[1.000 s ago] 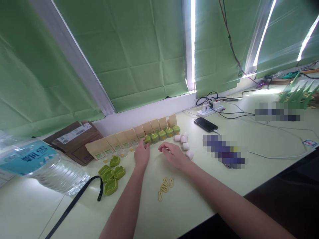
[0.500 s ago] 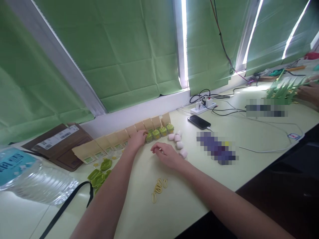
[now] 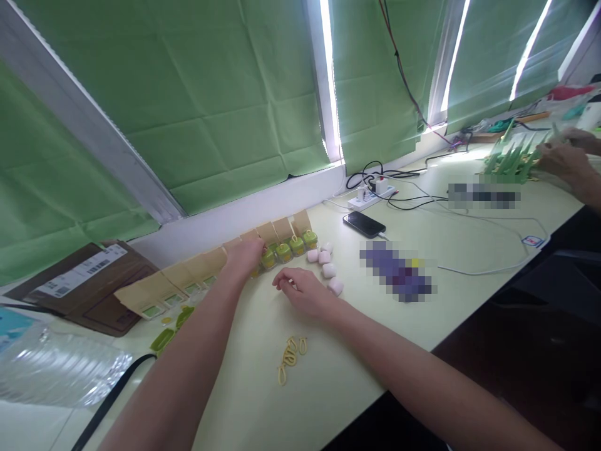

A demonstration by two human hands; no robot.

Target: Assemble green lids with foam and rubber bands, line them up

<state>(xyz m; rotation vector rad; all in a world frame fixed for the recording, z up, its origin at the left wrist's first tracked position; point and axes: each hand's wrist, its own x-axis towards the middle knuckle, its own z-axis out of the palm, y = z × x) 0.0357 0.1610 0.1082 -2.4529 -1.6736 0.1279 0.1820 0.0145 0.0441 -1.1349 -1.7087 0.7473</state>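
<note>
My left hand reaches over a row of small clear boxes with green lids, closed at the box under its fingers. Most of those fingertips are hidden. Just to the right stands another green-lidded box, and more continue along the row, some with a pale loop on top. My right hand rests on the table with fingers curled together, and nothing shows in them. Several white cylindrical pieces lie beyond it. Nearer to me lies a small pile of yellow loops.
Tan cards stand behind the boxes. Green lids lie partly behind my left forearm. A cardboard box and clear plastic packaging are at left. A phone and power strip sit behind. Another person's hands work at far right.
The view has shifted slightly, so most things appear further left. My left hand has moved a little left along the row, uncovering more of a green-lidded box. My right hand stays put.
</note>
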